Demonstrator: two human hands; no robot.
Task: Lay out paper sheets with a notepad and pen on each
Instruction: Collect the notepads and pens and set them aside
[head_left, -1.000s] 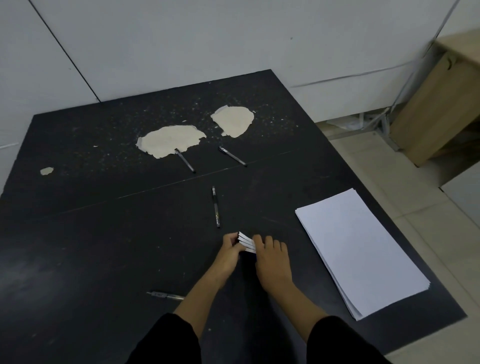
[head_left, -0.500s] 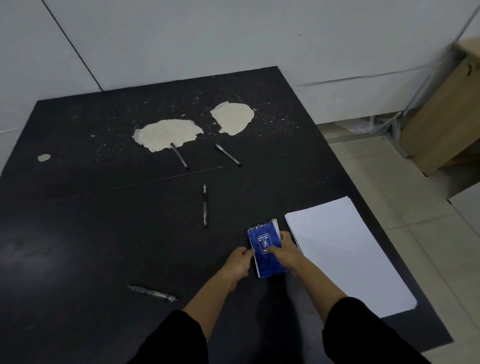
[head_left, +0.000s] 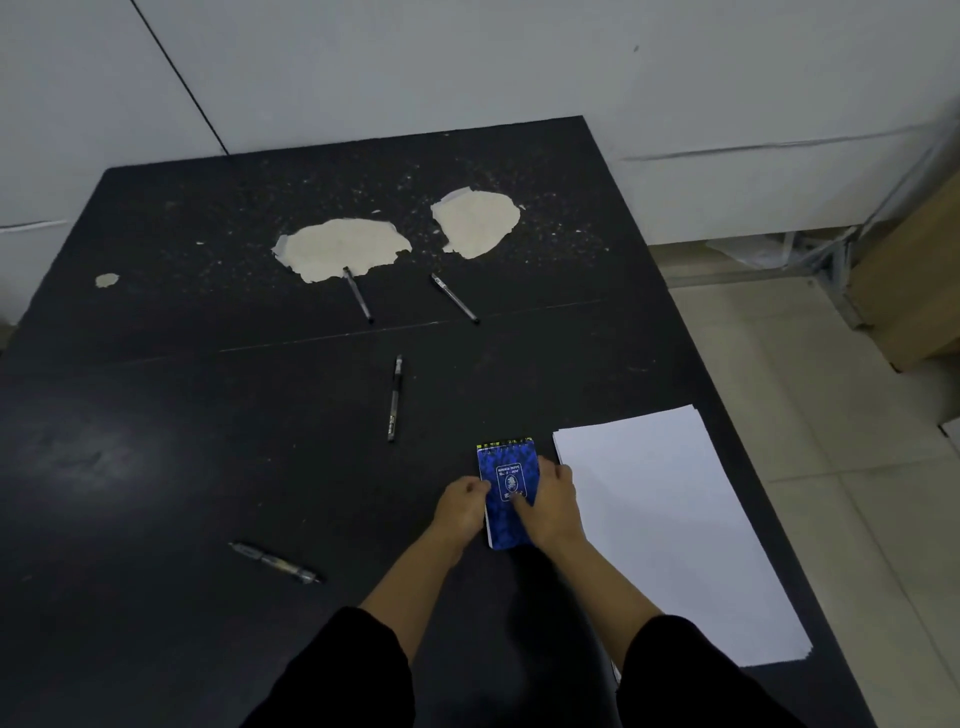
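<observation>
Both hands are on a small stack of notepads (head_left: 506, 486) lying on the black worktop (head_left: 208, 467), a little in from its near edge and just left of the pile of paper sheets (head_left: 670, 525). The left hand (head_left: 461, 506) has its fingers curled against the stack's left side, and the right hand (head_left: 550, 506) lies over the right side with its thumb on the blue cover, so the two grip the stack between them.

The top pad is a narrow rectangle with a glossy, patterned blue cover and a spiral binding along its far short edge. It looks light and fairly stiff, though the slick covers could let one pad slide off another; I would take a single pad by its long edges, or by the bound end where the leaves cannot fan.

The sheets are plain white, thin and floppy, squared into a neat pile near the worktop's right edge. One sheet is best peeled up at a corner and carried flat.

Four pens wait on the matt, speckled surface: one pen (head_left: 395, 397) towards the middle, two more (head_left: 358, 294) (head_left: 455, 298) farther back by pale patches (head_left: 343, 249) where the coating has peeled, and another (head_left: 275, 562) near the front left. They are slim, hard and likely to roll.
</observation>
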